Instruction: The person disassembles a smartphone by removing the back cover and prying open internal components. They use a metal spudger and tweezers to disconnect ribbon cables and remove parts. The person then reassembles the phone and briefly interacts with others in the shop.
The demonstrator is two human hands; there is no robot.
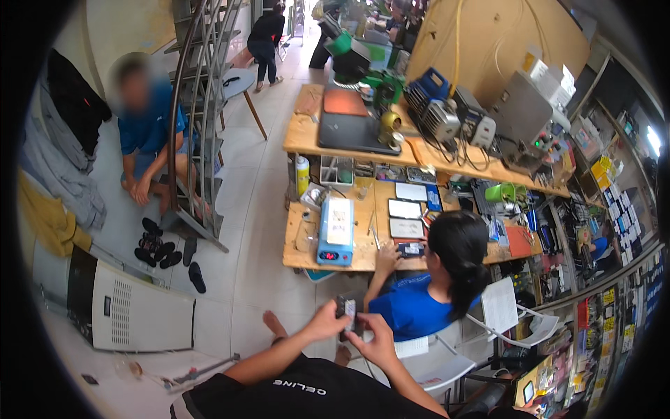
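Note:
In front of my body I hold a small dark rectangular device (pixel 347 307) with a greyish, patterned face; its exact kind is too small to make out. My left hand (pixel 328 322) is closed around its left side, the thumb lying over the edge. From the lower right, my right hand (pixel 377 340) reaches in with bent fingers at the device's lower right edge. Just beyond, a seated person in a blue shirt (pixel 412 307) leans over the workbench, one hand beside a dark phone (pixel 411 249).
The wooden workbench (pixel 296 260) carries a blue boxed machine (pixel 335 234) and several phone screens (pixel 405 209). On its upper shelf sit a black laptop (pixel 356 133) and a microscope (pixel 349 56). A white folding chair (pixel 447 366) stands right. Another person (pixel 150 126) crouches near the spiral stairs (pixel 199 105).

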